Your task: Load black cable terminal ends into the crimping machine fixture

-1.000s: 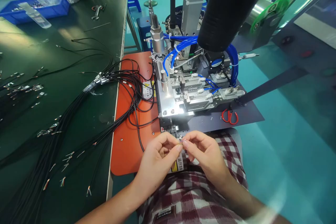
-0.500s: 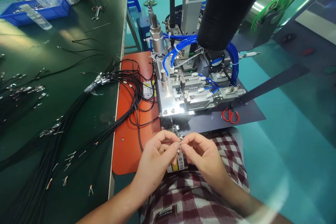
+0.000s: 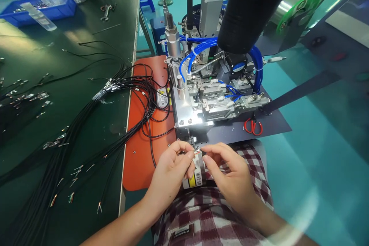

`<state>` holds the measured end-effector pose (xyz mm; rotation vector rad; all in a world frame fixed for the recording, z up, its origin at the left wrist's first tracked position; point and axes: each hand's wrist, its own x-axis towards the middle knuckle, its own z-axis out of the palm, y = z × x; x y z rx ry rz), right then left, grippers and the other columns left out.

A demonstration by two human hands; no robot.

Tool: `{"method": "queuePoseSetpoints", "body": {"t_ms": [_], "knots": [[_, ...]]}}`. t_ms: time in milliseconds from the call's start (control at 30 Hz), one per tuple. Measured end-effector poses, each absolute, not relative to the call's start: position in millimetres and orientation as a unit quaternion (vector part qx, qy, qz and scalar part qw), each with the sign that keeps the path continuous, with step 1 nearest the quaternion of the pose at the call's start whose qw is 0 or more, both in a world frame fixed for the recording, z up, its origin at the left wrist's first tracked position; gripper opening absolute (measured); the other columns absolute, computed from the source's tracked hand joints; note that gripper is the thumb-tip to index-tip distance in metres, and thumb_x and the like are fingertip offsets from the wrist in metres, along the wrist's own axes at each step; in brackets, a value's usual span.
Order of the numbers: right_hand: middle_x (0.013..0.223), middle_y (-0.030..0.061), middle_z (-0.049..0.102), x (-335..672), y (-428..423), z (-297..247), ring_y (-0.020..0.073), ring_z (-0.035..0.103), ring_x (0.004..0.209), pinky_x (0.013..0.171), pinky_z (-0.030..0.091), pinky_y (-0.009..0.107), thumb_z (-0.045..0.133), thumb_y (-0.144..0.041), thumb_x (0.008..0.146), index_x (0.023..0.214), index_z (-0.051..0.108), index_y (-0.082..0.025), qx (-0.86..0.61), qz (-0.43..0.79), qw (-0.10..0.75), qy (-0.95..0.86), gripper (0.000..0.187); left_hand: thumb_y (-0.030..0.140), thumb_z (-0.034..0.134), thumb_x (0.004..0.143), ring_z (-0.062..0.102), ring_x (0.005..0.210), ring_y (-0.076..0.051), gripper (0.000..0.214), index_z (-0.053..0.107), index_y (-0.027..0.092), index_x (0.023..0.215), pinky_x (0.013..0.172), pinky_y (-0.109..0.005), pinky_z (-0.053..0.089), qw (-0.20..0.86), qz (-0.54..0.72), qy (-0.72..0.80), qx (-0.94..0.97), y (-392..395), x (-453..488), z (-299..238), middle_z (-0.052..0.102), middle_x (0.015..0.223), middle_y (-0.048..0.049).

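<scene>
Near the front of the machine, my left hand (image 3: 171, 171) pinches thin stripped wires between thumb and forefinger. A short orange wire end (image 3: 196, 153) sticks out from that pinch towards the right. My right hand (image 3: 232, 171) is just beside it, thumb and forefinger apart, with nothing visible between them. A black cable (image 3: 152, 148) runs down behind my left hand; whether it joins the held wire is hidden. Below the fingertips is a white and yellow label (image 3: 196, 178) on a machine part.
The metal machine (image 3: 219, 103) with blue air hoses (image 3: 201, 48) stands ahead. Red-handled scissors (image 3: 253, 127) lie on its grey base. Bundled black cables (image 3: 77, 119) spread over the dark green table (image 3: 95, 165) and orange board (image 3: 141, 177). A blue tray (image 3: 62, 9) sits at far left.
My right thumb and forefinger have parted and moved slightly right, off the wire. My left hand has shifted a little left and keeps its pinch.
</scene>
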<state>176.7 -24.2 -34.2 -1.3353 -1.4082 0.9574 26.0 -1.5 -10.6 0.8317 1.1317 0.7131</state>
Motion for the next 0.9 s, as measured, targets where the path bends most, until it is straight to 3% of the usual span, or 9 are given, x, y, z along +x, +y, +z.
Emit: {"method": "queuePoseSetpoints", "body": {"t_ms": [200,433,633,900], "knots": [[0.085,0.0029,0.066,177.7,-25.9,-25.7,0.0136,0.061,0.074,0.067,0.049,0.026,0.057,-0.009,0.087,0.102,0.067,-0.019,-0.507,0.328,0.468,-0.645,0.02,0.038,0.057,0.087,0.035,0.046,-0.007,0.021,0.047,0.02,0.087,0.049,-0.02,0.03,0.7,0.33,0.509,0.377,-2.3,27.8,-8.6,0.047,0.049,0.0083],[0.081,0.0008,0.063,175.7,-27.2,-23.8,0.0125,0.058,0.062,0.055,0.049,0.024,0.058,-0.019,0.089,0.099,0.069,-0.023,-0.544,0.455,0.435,-0.555,0.015,0.036,0.056,0.088,0.038,0.047,-0.007,0.019,0.047,0.02,0.087,0.05,-0.019,0.032,0.693,0.329,0.512,0.387,-4.1,28.6,-8.2,0.047,0.049,0.0084],[0.083,0.0019,0.064,177.5,-31.1,-27.1,0.0134,0.058,0.066,0.061,0.05,0.026,0.058,-0.016,0.087,0.102,0.067,-0.023,-0.556,0.408,0.451,-0.567,0.019,0.037,0.056,0.087,0.036,0.045,-0.007,0.02,0.046,0.02,0.087,0.047,-0.018,0.031,0.694,0.337,0.511,0.378,-3.0,29.3,-7.7,0.046,0.049,0.0087],[0.08,0.0028,0.067,179.1,-31.3,-22.1,0.0153,0.06,0.065,0.06,0.051,0.028,0.059,-0.024,0.087,0.098,0.069,-0.022,-0.567,0.471,0.417,-0.532,0.015,0.036,0.055,0.087,0.038,0.048,-0.008,0.019,0.047,0.02,0.087,0.049,-0.018,0.032,0.678,0.333,0.518,0.401,-4.0,30.3,-5.9,0.046,0.05,0.0082]]}}
